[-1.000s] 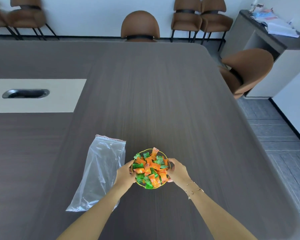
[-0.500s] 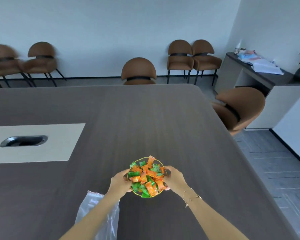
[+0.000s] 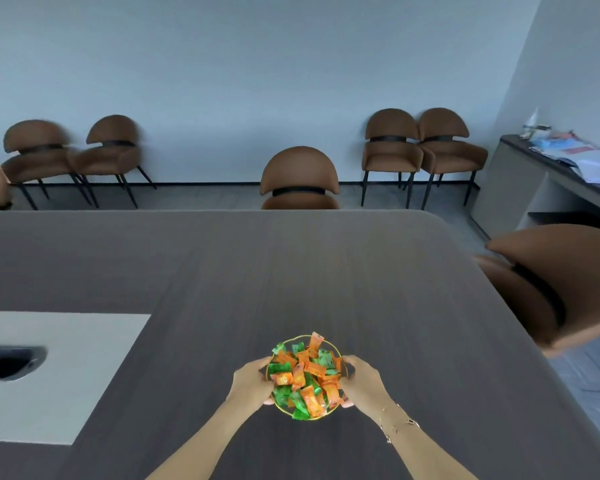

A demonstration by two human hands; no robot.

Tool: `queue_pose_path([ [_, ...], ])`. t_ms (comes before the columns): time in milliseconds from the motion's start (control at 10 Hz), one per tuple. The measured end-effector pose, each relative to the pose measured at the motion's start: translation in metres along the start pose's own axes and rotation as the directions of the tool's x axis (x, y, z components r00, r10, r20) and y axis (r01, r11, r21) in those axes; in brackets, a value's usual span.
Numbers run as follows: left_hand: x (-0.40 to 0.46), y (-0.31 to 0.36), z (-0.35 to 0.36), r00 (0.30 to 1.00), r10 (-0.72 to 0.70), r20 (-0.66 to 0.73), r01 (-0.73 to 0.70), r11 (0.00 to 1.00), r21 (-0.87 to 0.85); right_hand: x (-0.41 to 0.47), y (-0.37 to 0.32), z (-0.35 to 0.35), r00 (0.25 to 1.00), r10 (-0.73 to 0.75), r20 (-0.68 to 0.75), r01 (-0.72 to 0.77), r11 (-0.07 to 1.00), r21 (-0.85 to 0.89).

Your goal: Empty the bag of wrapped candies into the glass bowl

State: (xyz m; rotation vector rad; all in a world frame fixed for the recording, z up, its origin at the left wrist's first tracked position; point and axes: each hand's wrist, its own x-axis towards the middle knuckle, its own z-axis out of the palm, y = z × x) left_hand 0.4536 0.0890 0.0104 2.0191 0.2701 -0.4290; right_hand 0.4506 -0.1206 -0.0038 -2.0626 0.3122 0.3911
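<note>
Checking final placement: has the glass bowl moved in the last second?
Yes. Held by the left hand and right hand, the glass bowl went away from the person: formerly nearer than the pale inlay, now level with it.

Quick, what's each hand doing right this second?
Left hand: closed around the left side of the glass bowl of wrapped candies.
Right hand: closed around the bowl's right side.
</note>
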Motion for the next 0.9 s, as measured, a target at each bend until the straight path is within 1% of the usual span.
queue_pose_path([
  [100, 0.038, -0.007, 0.011, 1.000, -0.003, 0.000, 0.003, 1.000, 0.000, 0.041, 0.009, 0.002, 1.000, 0.003, 0.000, -0.003, 1.000, -0.001],
  [300, 0.069, -0.020, 0.032, 1.000, -0.006, 0.001, 0.006, 0.999, 0.031, 0.075, 0.031, 0.005, 0.999, 0.032, 0.020, -0.032, 0.999, -0.025],
  [500, 0.069, -0.025, 0.043, 0.999, 0.008, -0.033, -0.006, 0.998, 0.056, 0.074, 0.045, 0.008, 0.999, 0.034, 0.018, -0.034, 0.999, 0.012],
  [700, 0.070, -0.030, 0.043, 1.000, 0.004, -0.014, -0.003, 0.998, 0.060, 0.073, 0.045, 0.010, 1.000, 0.030, -0.002, -0.030, 0.999, 0.016],
  [800, 0.070, -0.031, 0.043, 0.999, -0.032, -0.003, 0.032, 0.998, 0.045, 0.070, 0.041, 0.008, 0.999, 0.046, 0.006, -0.046, 0.999, 0.026],
  [900, 0.069, -0.032, 0.043, 0.996, -0.079, -0.032, 0.080, 0.996, 0.041, 0.070, 0.040, 0.007, 0.998, 0.059, 0.008, -0.059, 0.998, 0.032],
])
